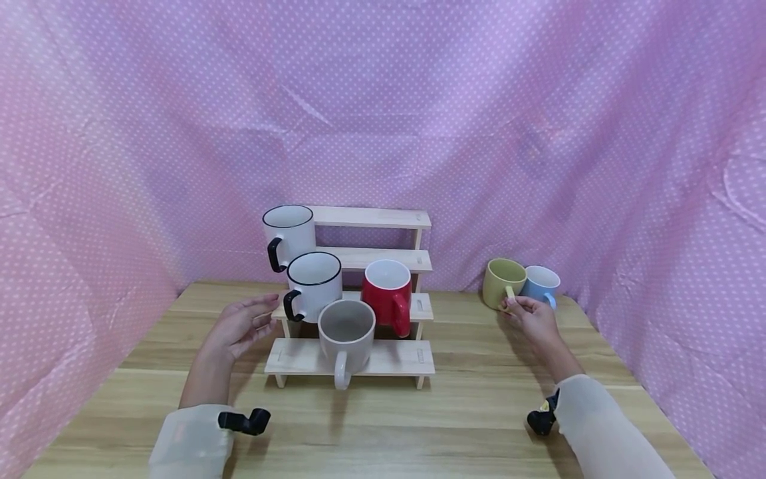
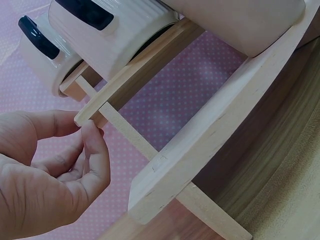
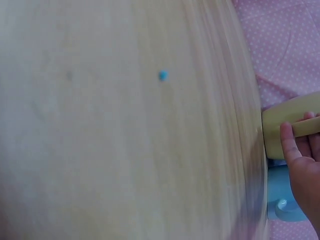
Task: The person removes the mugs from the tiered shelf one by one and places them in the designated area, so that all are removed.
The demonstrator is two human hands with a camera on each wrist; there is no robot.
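wooden tabletop (image 1: 473, 412) holds a green mug (image 1: 495, 290), right hand (image 1: 534, 322) pinching its handle (image 1: 510, 293).

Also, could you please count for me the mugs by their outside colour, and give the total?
White mugs with black handles: 2
Red mug: 1
Grey mug: 1
Yellow-green mug: 1
Light blue mug: 1
Total: 6 mugs
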